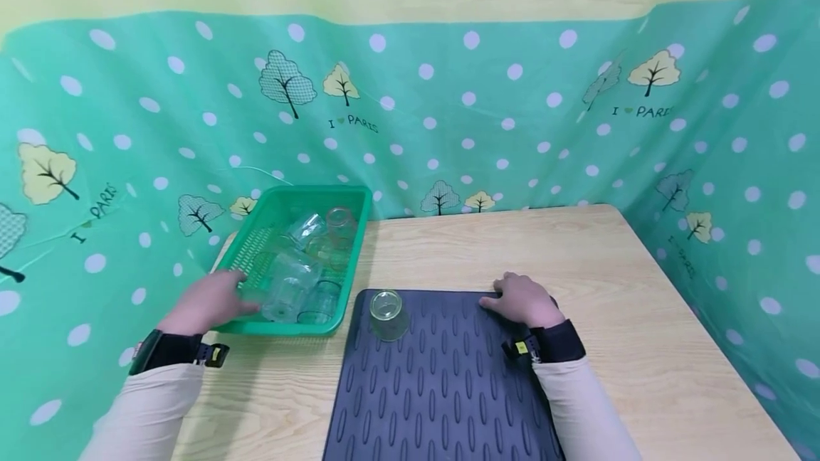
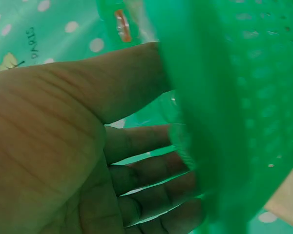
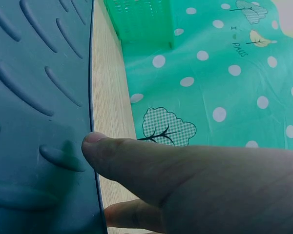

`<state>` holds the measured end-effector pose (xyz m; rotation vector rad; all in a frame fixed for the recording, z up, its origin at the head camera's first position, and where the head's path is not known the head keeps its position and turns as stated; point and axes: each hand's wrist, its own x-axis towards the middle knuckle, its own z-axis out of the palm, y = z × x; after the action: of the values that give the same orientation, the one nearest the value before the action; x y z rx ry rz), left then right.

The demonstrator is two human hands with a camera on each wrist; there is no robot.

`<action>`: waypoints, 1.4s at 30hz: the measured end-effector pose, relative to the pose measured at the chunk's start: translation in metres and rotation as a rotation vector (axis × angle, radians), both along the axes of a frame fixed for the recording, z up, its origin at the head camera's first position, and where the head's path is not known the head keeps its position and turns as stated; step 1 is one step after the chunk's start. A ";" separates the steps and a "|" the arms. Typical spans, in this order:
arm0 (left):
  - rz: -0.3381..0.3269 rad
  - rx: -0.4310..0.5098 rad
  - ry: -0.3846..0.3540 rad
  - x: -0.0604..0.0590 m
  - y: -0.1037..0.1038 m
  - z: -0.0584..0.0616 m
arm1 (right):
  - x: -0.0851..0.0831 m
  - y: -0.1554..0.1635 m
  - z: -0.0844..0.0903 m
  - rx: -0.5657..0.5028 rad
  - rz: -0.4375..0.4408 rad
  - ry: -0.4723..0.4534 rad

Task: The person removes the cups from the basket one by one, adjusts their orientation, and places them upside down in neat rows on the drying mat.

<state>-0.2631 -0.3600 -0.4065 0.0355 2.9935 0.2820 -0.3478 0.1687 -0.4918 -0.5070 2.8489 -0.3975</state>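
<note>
My left hand (image 1: 208, 299) reaches over the near left edge of the green plastic basket (image 1: 366, 226), fingers inside beside a clear glass (image 1: 285, 297). In the left wrist view the basket's blurred wall (image 2: 205, 122) hides the fingertips, and the fingers (image 2: 141, 144) extend fairly straight and spread. Several clear glasses lie jumbled in the basket. One glass (image 1: 388, 319) stands upside down at the far left corner of the dark drying mat (image 1: 435, 390). By the mat's far right corner rests my right hand (image 1: 525, 302), its thumb (image 3: 107, 153) at the mat's edge and other fingers beyond it.
A light wooden table (image 1: 640, 347) carries the mat and basket, with the basket at the back left. Behind and on both sides hangs a green dotted curtain (image 1: 442, 105) with printed trees, close to the table's far edge.
</note>
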 end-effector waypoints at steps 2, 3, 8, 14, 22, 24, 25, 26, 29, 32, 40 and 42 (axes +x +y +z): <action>0.007 0.006 -0.032 -0.002 -0.004 -0.003 | 0.000 0.000 -0.002 0.005 -0.007 0.002; 0.015 0.012 -0.047 -0.003 -0.006 -0.005 | 0.000 0.000 -0.003 0.005 -0.011 0.002; 0.034 0.030 -0.072 -0.007 -0.010 -0.009 | -0.001 -0.001 -0.002 0.022 -0.014 -0.001; 0.015 0.003 -0.045 -0.015 -0.004 -0.013 | -0.008 -0.004 0.001 0.022 -0.019 0.017; 0.014 0.016 -0.112 -0.030 0.006 -0.013 | -0.010 -0.004 0.000 0.031 -0.014 0.013; 0.004 0.013 -0.111 -0.032 0.009 -0.012 | -0.009 -0.002 -0.001 0.028 -0.024 0.017; -0.001 0.011 -0.106 -0.032 0.009 -0.012 | -0.009 -0.002 -0.001 0.028 -0.029 0.018; -0.005 0.010 -0.102 -0.032 0.010 -0.012 | -0.010 -0.002 -0.002 0.029 -0.032 0.019; -0.013 0.006 -0.092 -0.029 0.010 -0.011 | -0.009 -0.002 -0.002 0.031 -0.025 0.013; -0.020 0.009 -0.079 -0.028 0.011 -0.011 | -0.009 -0.001 -0.003 0.034 -0.020 0.007; 0.006 0.017 -0.057 -0.032 0.016 -0.011 | -0.013 0.002 -0.001 0.049 -0.005 0.012; 0.016 0.017 -0.053 -0.031 0.015 -0.014 | -0.014 0.001 -0.002 0.050 -0.003 0.000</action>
<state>-0.2943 -0.3453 -0.4201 0.0061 2.9399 0.3058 -0.3614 0.1696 -0.4943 -0.4931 2.8524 -0.3252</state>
